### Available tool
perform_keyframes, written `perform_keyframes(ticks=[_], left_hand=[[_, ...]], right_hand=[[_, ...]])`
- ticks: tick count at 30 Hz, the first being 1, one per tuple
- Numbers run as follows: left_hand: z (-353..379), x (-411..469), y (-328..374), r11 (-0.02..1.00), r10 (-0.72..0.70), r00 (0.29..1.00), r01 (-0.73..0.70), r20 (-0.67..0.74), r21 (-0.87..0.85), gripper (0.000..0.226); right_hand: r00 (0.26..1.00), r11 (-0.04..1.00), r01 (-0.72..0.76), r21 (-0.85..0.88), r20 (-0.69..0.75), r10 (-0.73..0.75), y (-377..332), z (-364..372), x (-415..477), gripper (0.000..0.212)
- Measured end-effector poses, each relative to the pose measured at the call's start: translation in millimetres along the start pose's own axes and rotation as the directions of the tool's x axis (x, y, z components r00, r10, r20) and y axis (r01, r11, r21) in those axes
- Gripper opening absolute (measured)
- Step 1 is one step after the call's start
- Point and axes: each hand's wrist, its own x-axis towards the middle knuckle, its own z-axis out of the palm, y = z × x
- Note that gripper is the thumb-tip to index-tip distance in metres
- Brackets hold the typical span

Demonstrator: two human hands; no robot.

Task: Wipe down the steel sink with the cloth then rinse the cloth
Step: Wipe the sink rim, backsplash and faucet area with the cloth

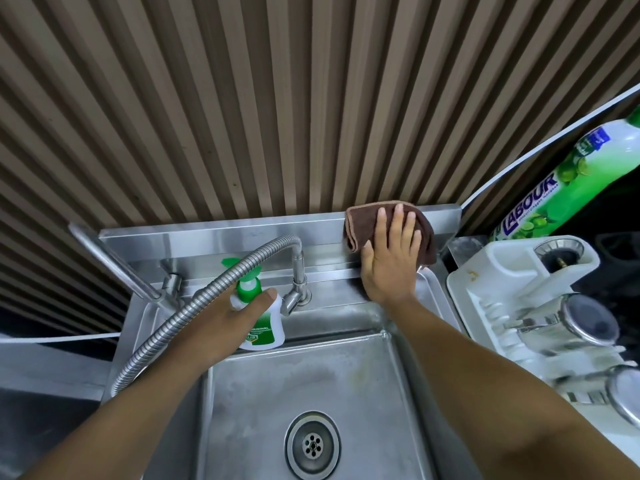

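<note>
The steel sink (360, 382) fills the lower middle, its drain (312, 444) near the bottom. A brown cloth (356, 225) lies folded against the sink's steel backsplash (214, 237) at the right. My right hand (389, 258) presses flat on the cloth, fingers spread upward. My left hand (239, 315) grips a white soap bottle with a green pump (263, 330) standing on the back ledge, thumb across its front. The flexible steel tap hose (194, 303) arches over my left wrist.
A white dish rack (485, 306) holding steel lidded items stands right of the sink. A green dish-liquid bottle (571, 178) leans behind it. A ribbed brown wall panel (277, 98) rises behind the backsplash. A steel lever handle (114, 261) juts out at left.
</note>
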Motion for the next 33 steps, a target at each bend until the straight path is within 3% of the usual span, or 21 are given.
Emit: perform_keyframes(ticks=[2, 5, 10, 13, 16, 20, 22, 25, 29, 31, 33], left_hand=[[1, 1, 1, 1.0, -0.005, 1.0, 0.005, -0.001, 0.0, 0.022], [1, 1, 4, 1.0, -0.008, 1.0, 0.008, 0.0, 0.022, 0.02], [2, 0, 7, 0.999, -0.007, 1.0, 0.007, -0.002, 0.039, 0.021], [2, 0, 8, 0.999, 0.007, 1.0, -0.007, 0.003, 0.046, 0.019], [2, 1, 7, 0.999, 0.009, 1.0, -0.009, 0.006, 0.042, 0.018], [2, 3, 5, 0.998, 0.026, 1.0, -0.027, 0.01, 0.052, 0.019], [3, 4, 5, 0.997, 0.041, 0.999, -0.041, 0.007, 0.062, 0.02], [3, 4, 3, 0.998, 0.043, 0.999, -0.043, 0.007, 0.041, 0.018], [3, 2, 3, 0.997, 0.059, 0.998, -0.059, 0.002, 0.049, 0.018], [3, 2, 2, 0.996, 0.064, 0.998, -0.064, 0.0, 0.063, 0.018], [3, 2, 0, 0.993, 0.081, 0.997, -0.08, -0.011, 0.088, 0.019]], right_hand=[[0.99, 0.99, 0.141, -0.017, 0.024, -0.141, -14, 2, -1, 0.062], [0.914, 0.914, 0.403, -0.052, 0.063, -0.4, -33, 1, 5, 0.064], [0.882, 0.882, 0.469, -0.042, 0.064, -0.466, -40, -8, 14, 0.054], [0.935, 0.934, 0.355, -0.031, 0.006, -0.355, -21, -12, 14, 0.054], [0.995, 0.995, 0.101, 0.009, -0.023, -0.101, 4, -10, 10, 0.057], [0.97, 0.956, -0.232, 0.178, -0.034, 0.242, 29, -7, 14, 0.065], [0.895, 0.838, -0.396, 0.375, -0.046, 0.444, 29, -9, 26, 0.069], [0.684, 0.494, -0.576, 0.651, 0.054, 0.728, 14, -19, 55, 0.071], [0.394, 0.008, -0.667, 0.745, 0.344, 0.852, -18, -28, 64, 0.074], [0.338, -0.12, -0.66, 0.741, 0.436, 0.834, -35, -26, 55, 0.074], [0.347, -0.15, -0.659, 0.737, 0.474, 0.809, -48, -26, 48, 0.075]])
